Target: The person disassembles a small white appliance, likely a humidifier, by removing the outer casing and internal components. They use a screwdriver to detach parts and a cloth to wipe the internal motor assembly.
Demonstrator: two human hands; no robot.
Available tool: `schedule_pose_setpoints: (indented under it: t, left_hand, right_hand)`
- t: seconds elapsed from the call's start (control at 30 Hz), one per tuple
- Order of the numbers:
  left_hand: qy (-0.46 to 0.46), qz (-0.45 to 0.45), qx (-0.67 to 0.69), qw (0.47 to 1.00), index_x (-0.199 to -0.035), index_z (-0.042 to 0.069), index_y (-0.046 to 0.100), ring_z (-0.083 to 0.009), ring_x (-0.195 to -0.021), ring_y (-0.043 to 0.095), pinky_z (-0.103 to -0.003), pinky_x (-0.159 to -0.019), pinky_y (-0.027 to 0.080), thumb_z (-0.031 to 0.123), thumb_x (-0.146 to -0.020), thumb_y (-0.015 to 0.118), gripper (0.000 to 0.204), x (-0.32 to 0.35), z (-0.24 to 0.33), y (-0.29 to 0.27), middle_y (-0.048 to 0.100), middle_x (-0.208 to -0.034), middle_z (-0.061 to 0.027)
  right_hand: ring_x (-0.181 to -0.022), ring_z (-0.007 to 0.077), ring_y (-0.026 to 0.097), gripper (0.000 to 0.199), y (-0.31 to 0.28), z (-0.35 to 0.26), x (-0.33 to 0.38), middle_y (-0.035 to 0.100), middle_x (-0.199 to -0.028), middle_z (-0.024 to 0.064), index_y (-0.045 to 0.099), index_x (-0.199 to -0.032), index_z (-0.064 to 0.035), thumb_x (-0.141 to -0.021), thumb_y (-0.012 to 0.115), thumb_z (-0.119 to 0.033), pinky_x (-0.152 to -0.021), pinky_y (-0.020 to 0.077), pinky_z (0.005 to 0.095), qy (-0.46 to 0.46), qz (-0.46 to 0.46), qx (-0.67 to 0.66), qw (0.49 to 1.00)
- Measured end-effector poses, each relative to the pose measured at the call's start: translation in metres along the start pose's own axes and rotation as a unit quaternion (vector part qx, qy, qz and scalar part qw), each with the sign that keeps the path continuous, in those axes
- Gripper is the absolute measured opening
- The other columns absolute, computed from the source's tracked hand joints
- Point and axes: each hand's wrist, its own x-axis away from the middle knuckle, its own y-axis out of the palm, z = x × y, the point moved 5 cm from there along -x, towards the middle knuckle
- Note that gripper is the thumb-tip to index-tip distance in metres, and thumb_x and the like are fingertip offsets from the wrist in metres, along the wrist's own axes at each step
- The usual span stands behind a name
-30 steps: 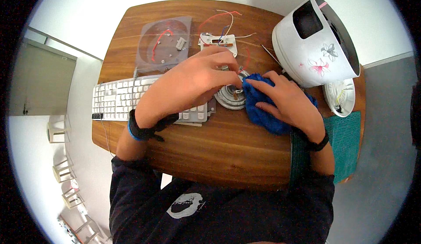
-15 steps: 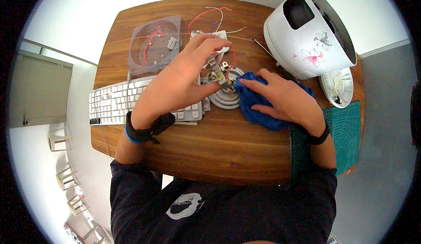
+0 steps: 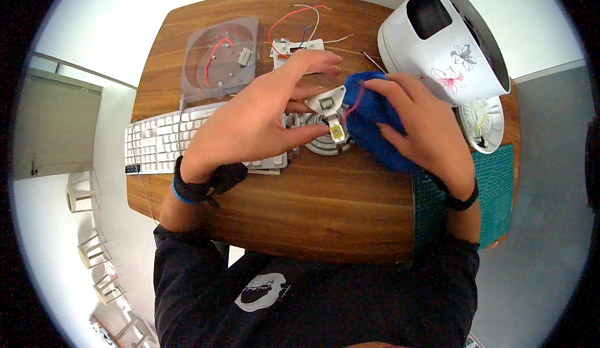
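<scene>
A small white bracket-like part with a metal square and a yellowish piece [image 3: 327, 104] is held between the thumb and fingers of my left hand [image 3: 259, 110]. My right hand [image 3: 431, 123] grips a bunched blue cloth [image 3: 378, 142] right beside that part. A thin red wire [image 3: 357, 101] crosses the front of the cloth near my right fingers. Below the held part lies a round metal plate [image 3: 320, 143], partly hidden by my left hand and the cloth.
A white keyboard [image 3: 165, 137] lies at left, with a clear plastic tray [image 3: 250, 29] of small screws behind it. A white base with wires [image 3: 315, 44] is at the back. At right stand a flowered white housing [image 3: 431, 57], a white cover [image 3: 492, 120] and a green cutting mat [image 3: 497, 185].
The white bracket part has turned, so its flat face and yellowish piece now show. My right hand has moved the blue cloth up against it.
</scene>
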Motion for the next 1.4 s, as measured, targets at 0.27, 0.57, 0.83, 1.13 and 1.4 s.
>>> schedule_pose_setpoints:
  t: [0.27,0.57,0.83,1.13,1.4]
  left_hand:
    - [0.067,-0.118,-0.145,0.98,-0.154,0.005,0.055,-0.0355,-0.136,0.069,-0.044,-0.117,0.057,0.006,-0.095,0.085,0.066,-0.011,-0.017,0.007,0.063,-0.156,-0.0172]
    - [0.03,-0.063,-0.296,0.953,-0.159,0.006,0.05,-0.0461,-0.143,0.058,-0.05,-0.12,0.05,0.015,-0.089,0.09,0.081,0.001,-0.043,0.014,0.058,-0.155,-0.0252]
    - [0.022,-0.072,-0.339,0.938,-0.14,0.005,0.055,-0.0448,-0.125,0.064,-0.051,-0.108,0.053,0.011,-0.089,0.085,0.059,0.0,-0.056,0.014,0.067,-0.129,-0.0218]
    - [0.01,-0.048,-0.284,0.958,-0.123,0.007,0.06,-0.0425,-0.111,0.07,-0.05,-0.094,0.058,0.008,-0.096,0.078,0.033,-0.003,-0.056,0.012,0.067,-0.119,-0.019]
    - [0.005,-0.06,-0.267,0.962,-0.136,0.007,0.064,-0.0378,-0.111,0.07,-0.047,-0.095,0.059,0.012,-0.097,0.081,0.043,-0.003,-0.065,0.012,0.066,-0.124,-0.0182]
  right_hand:
    - [-0.135,0.0434,0.059,0.088,0.045,0.001,0.005,0.053,-0.159,0.0178,0.046,-0.166,-0.0148,-0.091,0.089,-0.026,-0.104,0.057,0.055,-0.1,-0.07,-0.001,0.992]
    - [-0.121,0.0455,0.068,0.089,0.039,0.0,0.005,0.055,-0.147,0.0195,0.046,-0.165,-0.0157,-0.087,0.089,-0.013,-0.098,0.0624,0.0537,-0.07,-0.146,-0.019,0.987]
    - [-0.113,0.0443,0.073,0.085,0.027,0.005,0.008,0.06,-0.135,0.0173,0.051,-0.159,-0.0174,-0.083,0.09,-0.016,-0.089,0.0643,0.0549,-0.072,-0.196,-0.009,0.978]
    - [-0.115,0.0434,0.072,0.083,0.025,0.0,0.006,0.061,-0.134,0.0181,0.054,-0.158,-0.0186,-0.084,0.09,-0.018,-0.087,0.0648,0.0526,-0.084,-0.137,-0.008,0.987]
    - [-0.113,0.0445,0.073,0.091,0.036,0.005,0.005,0.06,-0.135,0.0186,0.054,-0.157,-0.0181,-0.076,0.094,-0.01,-0.088,0.0648,0.0532,-0.063,-0.155,0.009,0.986]
